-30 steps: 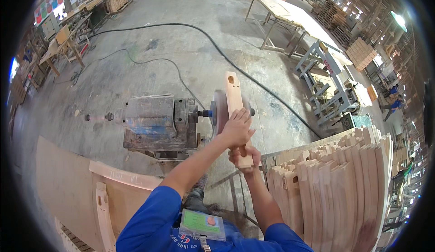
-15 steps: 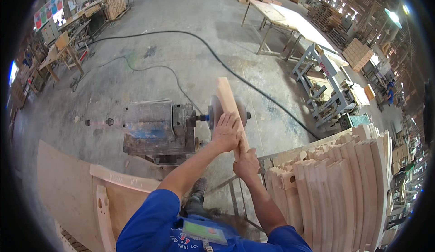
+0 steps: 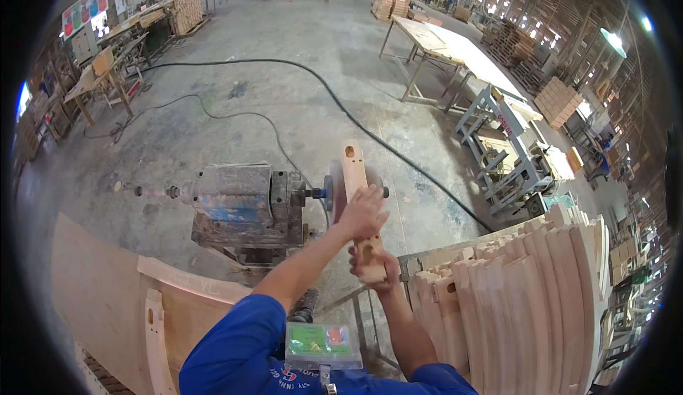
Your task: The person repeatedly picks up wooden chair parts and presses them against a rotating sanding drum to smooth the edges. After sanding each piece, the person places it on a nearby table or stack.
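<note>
A pale wooden furniture part [image 3: 353, 171], long and narrow, lies against a round sanding wheel [image 3: 336, 196] on the shaft of a motor. An oval slot and small holes show at its far end, another slot near its close end. My left hand [image 3: 361, 214] lies across the middle of the part, fingers bent over its right edge. At the near end, my right hand [image 3: 384, 268] is closed around the wood. The part hides some of the wheel, which looks blurred.
The worn motor housing [image 3: 235, 196] stands left of the wheel. A stack of curved wooden parts [image 3: 512, 295] rises at my right, and a wooden bin with a panel [image 3: 196, 281] is at my left. A black cable [image 3: 334, 96] crosses the floor beyond.
The wooden part has been turned over, so its slots now show, and drawn somewhat nearer to me. My right hand has moved down with its near end; my left hand has shifted slightly right.
</note>
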{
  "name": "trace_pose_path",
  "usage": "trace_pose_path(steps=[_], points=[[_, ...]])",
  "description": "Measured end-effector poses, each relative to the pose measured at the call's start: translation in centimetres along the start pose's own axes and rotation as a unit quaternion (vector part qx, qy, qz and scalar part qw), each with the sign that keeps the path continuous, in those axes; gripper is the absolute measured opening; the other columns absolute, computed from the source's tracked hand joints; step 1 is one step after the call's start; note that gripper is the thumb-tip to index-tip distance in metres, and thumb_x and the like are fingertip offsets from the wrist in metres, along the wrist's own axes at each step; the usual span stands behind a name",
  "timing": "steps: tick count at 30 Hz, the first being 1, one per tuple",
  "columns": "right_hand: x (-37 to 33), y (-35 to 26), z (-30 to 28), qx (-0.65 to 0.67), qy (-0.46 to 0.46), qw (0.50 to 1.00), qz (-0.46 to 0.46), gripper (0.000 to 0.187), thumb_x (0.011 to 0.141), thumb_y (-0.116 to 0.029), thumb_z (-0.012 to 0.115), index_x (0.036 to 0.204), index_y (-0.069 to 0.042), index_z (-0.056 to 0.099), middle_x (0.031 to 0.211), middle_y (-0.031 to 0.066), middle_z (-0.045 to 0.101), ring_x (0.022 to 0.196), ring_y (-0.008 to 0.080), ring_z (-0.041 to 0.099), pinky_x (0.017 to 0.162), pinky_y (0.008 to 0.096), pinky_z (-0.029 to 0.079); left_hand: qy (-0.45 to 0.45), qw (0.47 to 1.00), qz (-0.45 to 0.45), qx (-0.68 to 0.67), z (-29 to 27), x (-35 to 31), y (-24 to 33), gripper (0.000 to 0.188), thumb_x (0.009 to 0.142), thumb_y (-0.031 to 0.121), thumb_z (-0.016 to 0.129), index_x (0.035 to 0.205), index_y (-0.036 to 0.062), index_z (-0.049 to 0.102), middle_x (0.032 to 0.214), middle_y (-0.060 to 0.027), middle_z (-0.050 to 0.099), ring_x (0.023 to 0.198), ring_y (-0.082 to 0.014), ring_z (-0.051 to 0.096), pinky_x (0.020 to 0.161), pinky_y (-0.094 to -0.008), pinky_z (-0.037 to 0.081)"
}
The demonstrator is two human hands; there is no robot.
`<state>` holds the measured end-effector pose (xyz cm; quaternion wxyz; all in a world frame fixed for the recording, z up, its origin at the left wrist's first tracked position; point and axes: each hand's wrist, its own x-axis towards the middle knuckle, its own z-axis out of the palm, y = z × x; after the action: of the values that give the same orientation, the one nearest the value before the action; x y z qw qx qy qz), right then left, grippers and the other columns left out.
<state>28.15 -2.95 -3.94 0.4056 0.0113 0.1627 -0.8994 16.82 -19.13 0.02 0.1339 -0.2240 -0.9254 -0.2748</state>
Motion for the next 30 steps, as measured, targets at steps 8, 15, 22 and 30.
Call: trace_pose_path(steps=[8, 15, 22, 30], points=[[-14.8, 10.3, -2.5, 0.014, 0.079, 0.997, -0.005, 0.086, 0.081, -0.017, 0.076, 0.159, -0.005, 0.04, 0.123, 0.0175, 0.063, 0.097, 0.0265, 0.066, 0.085, 0.0416, 0.057, -0.01, 0.997, 0.047, -0.063, 2.7, -13.3, 8.5, 0.071, 0.093, 0.034, 0.066, 0.149, -0.0067, 0.053, 0.164, -0.0257, 0.044, 0.155, -0.0445, 0.036, 0.131, -0.0577, 0.023], [-0.2, 1.4, 5.3, -0.887, 0.247, 0.36, -0.151, 0.094, 0.087, -0.009, 0.07, 0.17, -0.011, 0.026, 0.127, 0.028, 0.058, 0.102, 0.0489, 0.067, 0.087, 0.0555, 0.057, 0.093, 0.993, -0.026, 0.068, 0.6, -4.9, 0.3, 0.069, 0.101, 0.034, 0.058, 0.153, -0.0098, 0.047, 0.166, -0.0327, 0.036, 0.159, -0.0494, 0.027, 0.132, -0.0587, 0.018], [-7.2, 7.7, -0.2, -0.894, 0.323, 0.282, -0.128, 0.084, 0.089, -0.011, 0.071, 0.166, -0.005, 0.038, 0.115, 0.0286, 0.062, 0.078, 0.0449, 0.061, 0.069, 0.0559, 0.048, 0.017, 0.99, -0.14, 0.019, 4.5, -12.6, 6.6, 0.067, 0.103, 0.03, 0.059, 0.16, -0.0017, 0.043, 0.157, -0.0403, 0.043, 0.152, -0.058, 0.034, 0.128, -0.0606, 0.025], [-14.5, 9.1, 0.7, -0.395, 0.227, 0.89, 0.015, 0.096, 0.092, -0.021, 0.08, 0.167, 0.001, 0.024, 0.159, 0.0287, 0.047, 0.146, 0.0442, 0.051, 0.11, 0.0518, 0.054, 0.216, 0.782, -0.262, -0.523, 5.3, -11.6, 6.5, 0.063, 0.109, 0.024, 0.059, 0.164, 0.0029, 0.037, 0.16, -0.0271, 0.047, 0.151, -0.0388, 0.045, 0.124, -0.0384, 0.036]])
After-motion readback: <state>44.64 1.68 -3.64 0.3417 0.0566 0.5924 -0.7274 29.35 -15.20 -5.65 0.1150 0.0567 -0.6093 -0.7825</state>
